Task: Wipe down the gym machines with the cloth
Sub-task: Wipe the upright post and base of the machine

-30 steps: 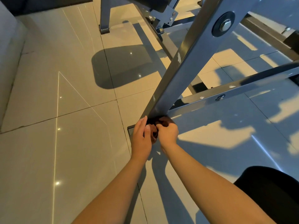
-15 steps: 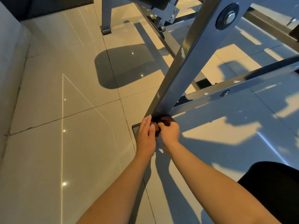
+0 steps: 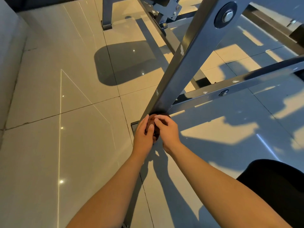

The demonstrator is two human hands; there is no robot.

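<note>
A grey steel post (image 3: pixel 185 63) of the gym machine slants down to a foot plate (image 3: pixel 134 126) on the tiled floor. A small dark brown cloth (image 3: pixel 152 123) is bunched at the post's base, mostly hidden between my hands. My left hand (image 3: pixel 144 134) holds the cloth from the left, fingers pointing up along it. My right hand (image 3: pixel 167 130) grips it from the right with curled fingers. A horizontal frame bar (image 3: pixel 230 88) runs off to the right from the same base.
Glossy beige floor tiles (image 3: pixel 65 145) spread to the left. A second machine leg (image 3: pixel 107 15) stands at the top. More frame bars and a bolted joint (image 3: pixel 227 14) cross the upper right. A pale wall (image 3: pixel 8 63) lines the left edge. My dark-clothed knee (image 3: pixel 276 186) sits lower right.
Both hands stay at the post's base with the cloth. The right hand's fingers have shifted over the top of the cloth, and the left hand has closed in against it.
</note>
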